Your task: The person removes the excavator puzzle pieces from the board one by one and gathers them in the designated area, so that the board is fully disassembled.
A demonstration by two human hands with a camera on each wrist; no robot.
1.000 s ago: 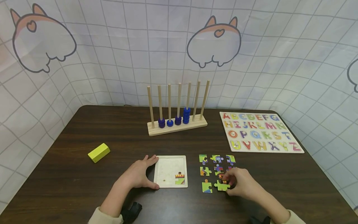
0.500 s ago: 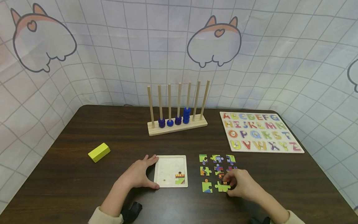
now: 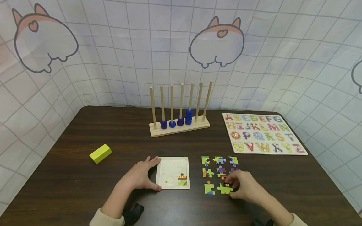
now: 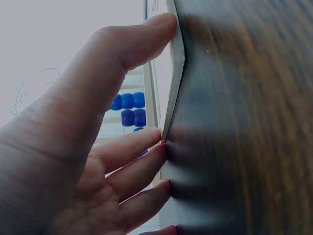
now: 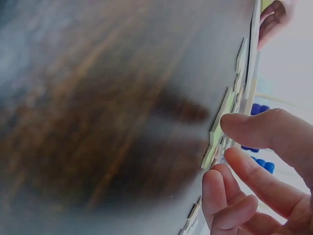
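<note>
My left hand (image 3: 138, 175) rests at the left side of a shallow white puzzle tray (image 3: 172, 169). Its thumb touches the lower left corner and its forefinger the upper left corner, with the fingers spread. One puzzle piece (image 3: 182, 182), green with a red and yellow stripe, lies in the tray's lower right corner. On the right, my right hand (image 3: 249, 188) pinches a mostly green puzzle piece (image 3: 224, 189) at its right part between thumb and forefinger. In the right wrist view the thumb meets the edge of this green piece (image 5: 223, 115). My fingers partly cover the pieces behind.
Several loose puzzle pieces (image 3: 219, 160) lie in rows between the tray and my right hand. A wooden peg abacus (image 3: 181, 128) with blue beads stands behind. An alphabet board (image 3: 264, 133) lies at the back right, and a yellow block (image 3: 100, 153) at the left.
My right hand and the green puzzle piece have shifted very slightly down and right since a second ago. My left hand and the tray have stayed in place.
</note>
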